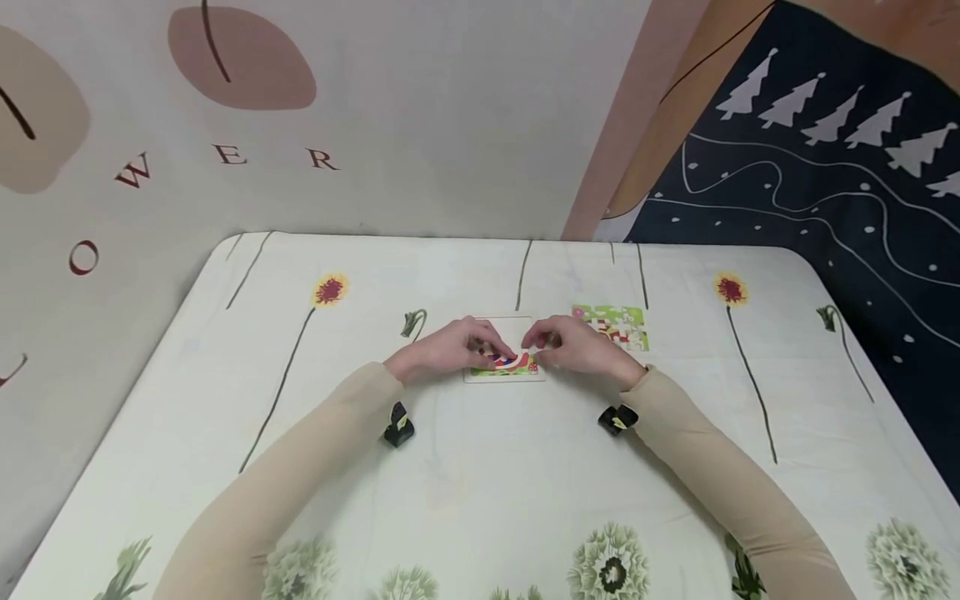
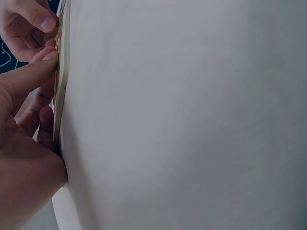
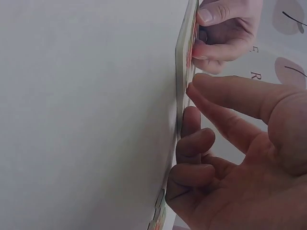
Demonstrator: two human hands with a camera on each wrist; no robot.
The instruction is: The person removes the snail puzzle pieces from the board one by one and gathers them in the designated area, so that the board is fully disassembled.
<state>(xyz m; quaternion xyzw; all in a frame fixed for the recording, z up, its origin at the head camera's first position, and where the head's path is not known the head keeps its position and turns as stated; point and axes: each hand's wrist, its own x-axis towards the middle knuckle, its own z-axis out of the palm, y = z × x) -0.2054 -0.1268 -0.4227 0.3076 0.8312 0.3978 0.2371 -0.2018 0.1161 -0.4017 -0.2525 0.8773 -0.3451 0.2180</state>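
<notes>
The puzzle picture [image 1: 504, 373], red, white and blue above a green lower strip, fills the lower part of a thin, pale-rimmed board [image 1: 508, 326] lying on the desk [image 1: 495, 483]; at its left, the left hand [image 1: 450, 345] rests thumb and forefinger, tips slightly spread, on the picture, covering some of it; at its right, the right hand [image 1: 579, 347] has thumb and forefinger tips together, though whether they pinch a piece I cannot tell; farther right lies a second puzzle [image 1: 632, 320], green with red and white, partly hidden by that hand.
</notes>
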